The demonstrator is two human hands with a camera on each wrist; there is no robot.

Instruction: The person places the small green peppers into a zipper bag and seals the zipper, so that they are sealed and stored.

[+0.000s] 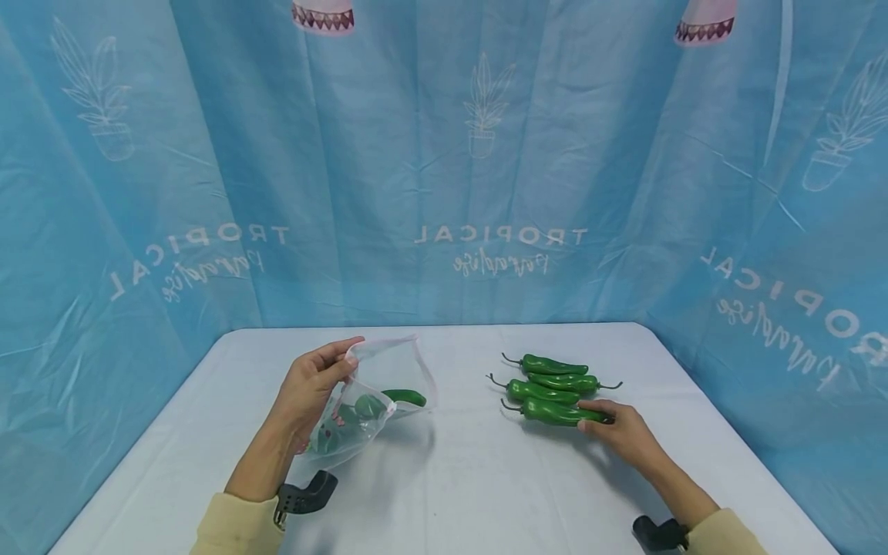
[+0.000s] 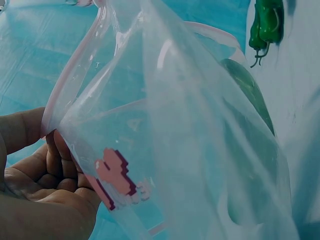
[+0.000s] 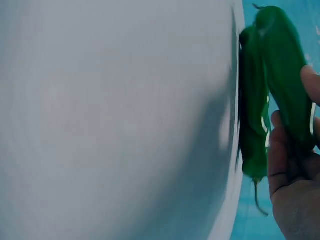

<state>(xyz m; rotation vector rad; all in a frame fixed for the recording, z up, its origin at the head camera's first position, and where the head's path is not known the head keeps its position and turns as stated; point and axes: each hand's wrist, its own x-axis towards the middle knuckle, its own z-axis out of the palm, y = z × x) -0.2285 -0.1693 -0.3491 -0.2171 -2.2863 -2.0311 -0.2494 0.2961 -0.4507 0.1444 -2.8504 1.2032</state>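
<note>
My left hand pinches the rim of a clear plastic bag between thumb and fingers. The bag's mouth gapes, and pink print shows on its side in the left wrist view. Inside lies at least one green pepper; the film blurs the rest. On the right, my right hand holds a long green pepper near its stemless end, its stem pointing left. The right wrist view shows thumb and fingers on either side of this pepper. Just behind it lie several more green peppers.
A white-covered table spans the space between the hands. Blue printed curtains rise behind the table and along both sides. Each wrist carries a black device, such as the left one.
</note>
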